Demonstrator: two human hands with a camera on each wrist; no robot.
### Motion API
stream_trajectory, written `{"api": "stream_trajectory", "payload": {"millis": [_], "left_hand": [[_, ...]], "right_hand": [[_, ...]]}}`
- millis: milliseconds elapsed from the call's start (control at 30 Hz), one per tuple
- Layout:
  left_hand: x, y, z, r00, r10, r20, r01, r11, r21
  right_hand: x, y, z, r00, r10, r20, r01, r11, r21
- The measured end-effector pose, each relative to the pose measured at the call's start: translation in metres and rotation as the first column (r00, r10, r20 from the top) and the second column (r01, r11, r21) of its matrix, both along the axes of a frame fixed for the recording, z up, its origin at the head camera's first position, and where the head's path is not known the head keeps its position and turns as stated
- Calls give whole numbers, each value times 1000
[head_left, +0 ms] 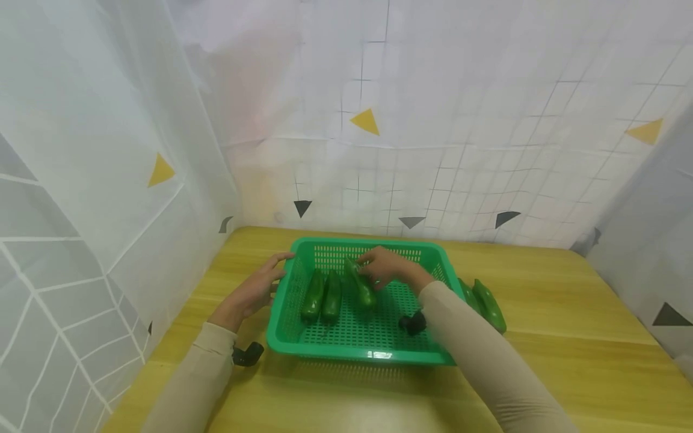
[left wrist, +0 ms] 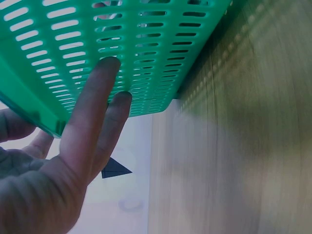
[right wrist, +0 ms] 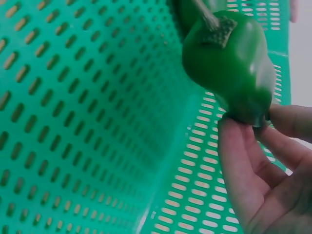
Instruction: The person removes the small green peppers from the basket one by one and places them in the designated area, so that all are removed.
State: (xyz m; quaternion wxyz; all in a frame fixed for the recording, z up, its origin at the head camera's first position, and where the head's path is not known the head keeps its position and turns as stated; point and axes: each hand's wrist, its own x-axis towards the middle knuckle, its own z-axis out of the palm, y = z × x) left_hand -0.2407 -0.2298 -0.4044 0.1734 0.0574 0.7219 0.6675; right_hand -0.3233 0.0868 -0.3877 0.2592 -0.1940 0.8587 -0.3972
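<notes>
Pepper (head_left: pixel 363 293) sits pinched at its far tip by the fingers of the right hand (head_left: pixel 385 266), inside the green basket (head_left: pixel 373 353) on the tabletop (head_left: pixel 568 313). We cannot tell whether its stem end touches the basket's floor. To its left we see two more peppers (head_left: pixel 312 299), side by side. Fingers apart, the left hand (head_left: pixel 254 290) braces the basket's left side, two fingertips at the slotted outer wall. Beside the basket's right side, we spot loose green peppers (head_left: pixel 491 307).
</notes>
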Motion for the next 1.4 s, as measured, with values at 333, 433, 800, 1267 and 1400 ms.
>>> {"api": "stream_trajectory", "payload": {"millis": [333,433,800,1267,1400], "left_hand": [[-1,1,-3,1000,-10,3,10,1000,-6],[-1,-1,-1,1000,-8,2,8,1000,-8],[-2,-1,-1,1000,-11,0,11,1000,-11],[-2,-1,-3,1000,-11,4,11,1000,-14],[-2,-1,-3,1000,-11,1,11,1000,-17]], "right_hand": [[0,16,14,999,-38,0,38,999,-18],[-1,24,19,999,-38,11,39,998,-41],[3,53,31,997,-80,-22,78,994,-78],[3,78,42,992,-109,-62,106,993,-59],[1,87,44,991,-114,-66,112,993,-40]]}}
